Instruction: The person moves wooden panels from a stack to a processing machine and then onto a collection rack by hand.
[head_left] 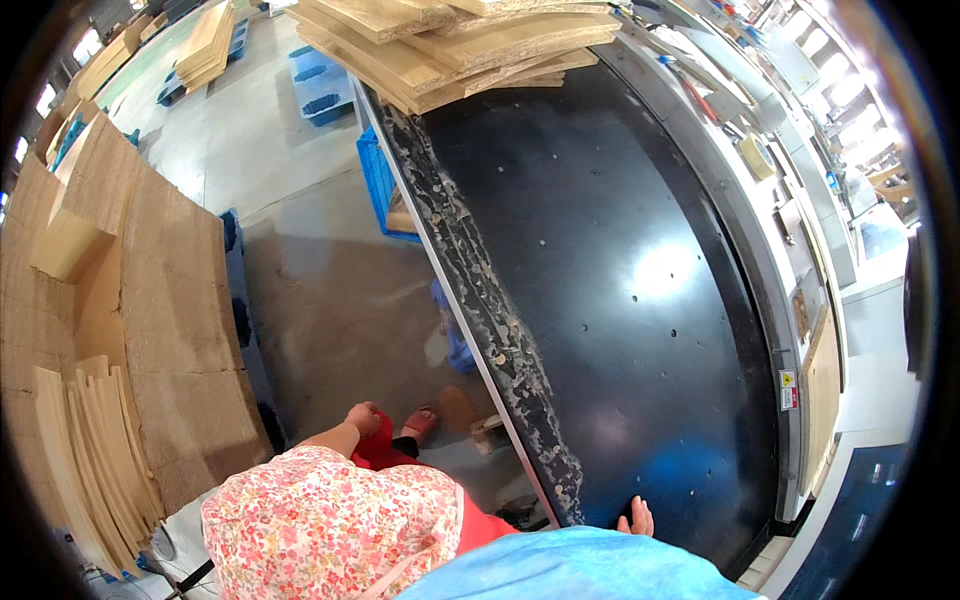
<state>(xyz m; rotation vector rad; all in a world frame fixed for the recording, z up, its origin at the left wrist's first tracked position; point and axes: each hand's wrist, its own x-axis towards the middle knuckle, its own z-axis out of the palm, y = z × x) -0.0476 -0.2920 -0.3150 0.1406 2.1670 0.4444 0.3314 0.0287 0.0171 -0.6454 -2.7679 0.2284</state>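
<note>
My left hand (362, 418) hangs low at the end of a floral sleeve (330, 500), beside red cloth (385, 442) at my legs. Its fingers look curled in, and nothing shows in them. On the near end of a long black tabletop (600, 250) rests my right hand (637, 517), fingers stretched out and empty. Blue cloth (580, 565) hides its wrist. The tabletop is shiny with small holes, and a worn, scuffed strip (480, 270) runs along its left side. At its far end lies an uneven stack of wooden boards (450, 60).
On the left, big stacks of boards (185, 340) sit on a blue pallet (240, 310). A blue crate (376, 185) stands beside the table's left edge. Along the right runs a metal rail (745, 260) with a tape roll (757, 157) beyond it. A sandalled foot (420, 425) is on the floor.
</note>
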